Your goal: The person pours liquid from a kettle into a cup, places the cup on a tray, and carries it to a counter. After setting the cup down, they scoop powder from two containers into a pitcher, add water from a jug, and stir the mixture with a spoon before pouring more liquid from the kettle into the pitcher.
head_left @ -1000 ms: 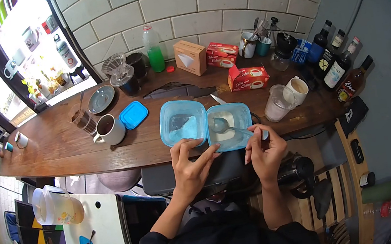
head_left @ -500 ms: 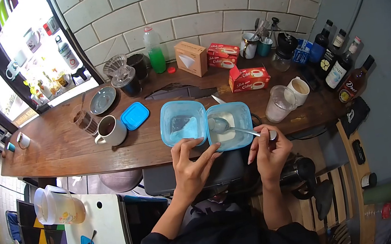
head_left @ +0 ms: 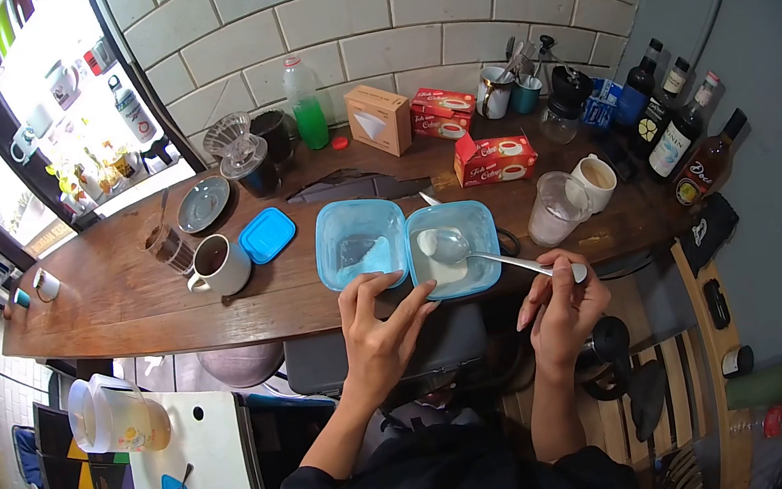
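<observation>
Two open blue plastic containers sit side by side near the counter's front edge. My left hand (head_left: 374, 333) holds their near corners, fingers at the left container (head_left: 333, 228) and the thumb at the right container (head_left: 481, 226). A little white powder lies in the left one; more white powder (head_left: 441, 273) covers part of the right one's bottom. My right hand (head_left: 565, 315) is closed around the handle of a metal spoon (head_left: 515, 260). The spoon's bowl is inside the right container, above the powder, with some white showing at its left edge.
A blue lid (head_left: 268, 234) and a mug of dark liquid (head_left: 220, 266) stand to the left. At right are a clear plastic cup (head_left: 558, 209) and a cream mug (head_left: 594, 182). Red boxes (head_left: 497, 160), a green-filled bottle (head_left: 306, 105) and several dark bottles (head_left: 688, 134) line the back.
My right hand has moved right and slightly down, drawing the spoon with it. The spoon's bowl has shifted rightward inside the right container. My left hand stays at the containers' near corners.
</observation>
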`<state>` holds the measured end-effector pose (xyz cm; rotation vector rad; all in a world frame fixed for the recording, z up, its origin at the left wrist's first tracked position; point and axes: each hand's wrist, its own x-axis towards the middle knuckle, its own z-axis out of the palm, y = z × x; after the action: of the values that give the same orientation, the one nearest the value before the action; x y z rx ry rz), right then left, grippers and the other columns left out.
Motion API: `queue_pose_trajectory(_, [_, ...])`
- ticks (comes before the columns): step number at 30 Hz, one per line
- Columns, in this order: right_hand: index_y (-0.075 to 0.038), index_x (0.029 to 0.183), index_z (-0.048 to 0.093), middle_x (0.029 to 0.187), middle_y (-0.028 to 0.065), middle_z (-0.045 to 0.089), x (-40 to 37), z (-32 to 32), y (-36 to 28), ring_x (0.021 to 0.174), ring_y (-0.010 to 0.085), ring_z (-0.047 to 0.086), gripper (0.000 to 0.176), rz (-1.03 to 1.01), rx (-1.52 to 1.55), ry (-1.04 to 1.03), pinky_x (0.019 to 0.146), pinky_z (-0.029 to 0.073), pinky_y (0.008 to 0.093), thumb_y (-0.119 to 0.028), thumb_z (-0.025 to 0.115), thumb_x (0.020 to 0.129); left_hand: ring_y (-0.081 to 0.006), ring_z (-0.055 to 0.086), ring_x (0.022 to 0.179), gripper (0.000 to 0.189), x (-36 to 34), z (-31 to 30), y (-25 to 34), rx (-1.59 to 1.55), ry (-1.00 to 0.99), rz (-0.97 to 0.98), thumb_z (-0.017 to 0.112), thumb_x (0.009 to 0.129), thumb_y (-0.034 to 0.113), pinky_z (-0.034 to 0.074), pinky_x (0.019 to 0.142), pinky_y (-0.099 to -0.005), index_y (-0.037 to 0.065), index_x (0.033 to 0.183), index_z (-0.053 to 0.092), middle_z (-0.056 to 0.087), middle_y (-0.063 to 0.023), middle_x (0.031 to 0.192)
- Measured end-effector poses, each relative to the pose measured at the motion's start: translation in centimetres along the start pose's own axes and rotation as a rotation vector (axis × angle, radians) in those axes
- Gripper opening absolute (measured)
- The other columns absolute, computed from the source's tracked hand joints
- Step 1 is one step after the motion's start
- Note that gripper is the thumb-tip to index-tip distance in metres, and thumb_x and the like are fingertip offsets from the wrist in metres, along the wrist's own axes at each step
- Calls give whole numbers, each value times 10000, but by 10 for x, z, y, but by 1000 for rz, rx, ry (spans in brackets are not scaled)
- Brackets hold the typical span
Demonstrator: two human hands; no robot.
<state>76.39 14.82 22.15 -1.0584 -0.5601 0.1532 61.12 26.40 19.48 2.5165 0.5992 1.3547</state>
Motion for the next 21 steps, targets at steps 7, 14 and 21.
queue_pose_trajectory(7, [75, 887, 560, 522, 86, 502, 11, -2, -2, 333, 136, 443, 258, -9, 55, -9, 288, 382, 267, -161, 496, 968, -321, 482, 1091, 355, 19, -4, -4, 44, -32, -6, 757, 736, 134, 432, 903, -431, 173, 1084, 698, 537, -103, 1126])
queue_pose_trajectory(14, [77, 856, 565, 517, 77, 495, 27, 5, -10, 325, 137, 441, 248, -19, 110, 27, 271, 373, 270, -139, 489, 949, -324, 477, 1116, 356, 34, 0, -15, 40, -67, 2, 727, 769, 132, 421, 920, -440, 158, 1119, 668, 537, -111, 1127])
queue_pose_trajectory(21, [70, 843, 560, 495, 70, 479, 38, 7, -10, 293, 132, 407, 234, 24, 124, 58, 260, 355, 263, -126, 478, 940, -334, 478, 1141, 394, 43, 5, -20, 86, -58, 19, 734, 762, 123, 455, 894, -445, 171, 1146, 662, 541, -122, 1153])
